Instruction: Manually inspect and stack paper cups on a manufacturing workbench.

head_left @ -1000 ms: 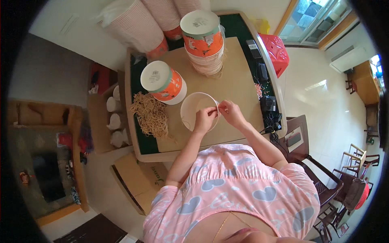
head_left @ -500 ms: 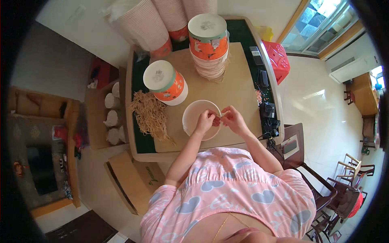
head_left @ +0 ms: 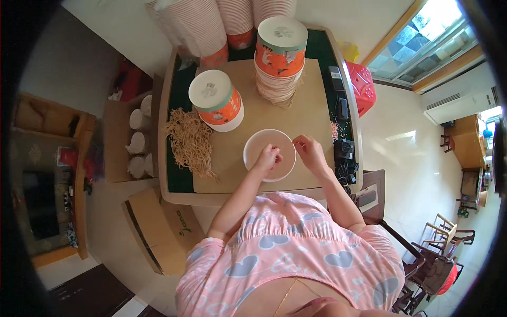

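Note:
A white paper bucket (head_left: 253, 157) stands mouth up near the front edge of the table. My left hand (head_left: 270, 158) is closed over its mouth, the fingers curled and pressed together; what they hold, if anything, is hidden. Just beyond the bucket's right rim, my right hand (head_left: 311, 154) makes a pinch, with thumb and forefinger together. Anything in that pinch is too small to name. Left of the bucket lies a tangled pile of beige cords (head_left: 191, 142). Behind it, an orange and green patterned bucket (head_left: 223, 108) sits upside down over a white one.
At the back, an upturned orange bucket (head_left: 280, 59) tops a stack wound with pale cords (head_left: 277, 87). Tall stacks of nested buckets (head_left: 198, 29) stand beside it. Black adapters and cables (head_left: 344, 150) line the right table edge. A red plastic stool (head_left: 362, 87) is beyond it.
My hands have drawn apart: the right has moved rightward off the bucket's rim, while the left stays over the mouth. The whole view has shifted slightly.

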Motion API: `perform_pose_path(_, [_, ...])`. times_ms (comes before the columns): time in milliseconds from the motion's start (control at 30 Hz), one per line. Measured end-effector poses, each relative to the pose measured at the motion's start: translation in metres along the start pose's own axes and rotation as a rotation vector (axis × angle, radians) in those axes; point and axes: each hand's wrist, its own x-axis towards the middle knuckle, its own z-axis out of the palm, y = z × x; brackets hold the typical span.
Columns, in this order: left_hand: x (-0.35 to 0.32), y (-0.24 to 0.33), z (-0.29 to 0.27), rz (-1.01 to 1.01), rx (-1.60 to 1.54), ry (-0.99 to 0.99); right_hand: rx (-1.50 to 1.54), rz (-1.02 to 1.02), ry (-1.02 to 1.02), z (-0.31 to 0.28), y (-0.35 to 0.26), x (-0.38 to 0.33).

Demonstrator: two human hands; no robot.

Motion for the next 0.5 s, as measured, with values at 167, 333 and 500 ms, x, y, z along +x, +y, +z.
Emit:
perform_pose_path(167, [-0.005, 0.003, 0.004, 0.163, 0.117, 0.023, -0.038, -0.037, 0.004, 0.003, 0.0, 0.012])
perform_pose_path(333, [-0.007, 0.0, 0.002, 0.207, 0.095, 0.013, -0.234, -0.123, -0.121, 0.013, 0.003, 0.01])
perform_pose_path(500, [-0.005, -0.006, -0.004, 0.178, 0.079, -0.034, -0.136, -0.003, -0.051, 0.024, 0.008, 0.008])
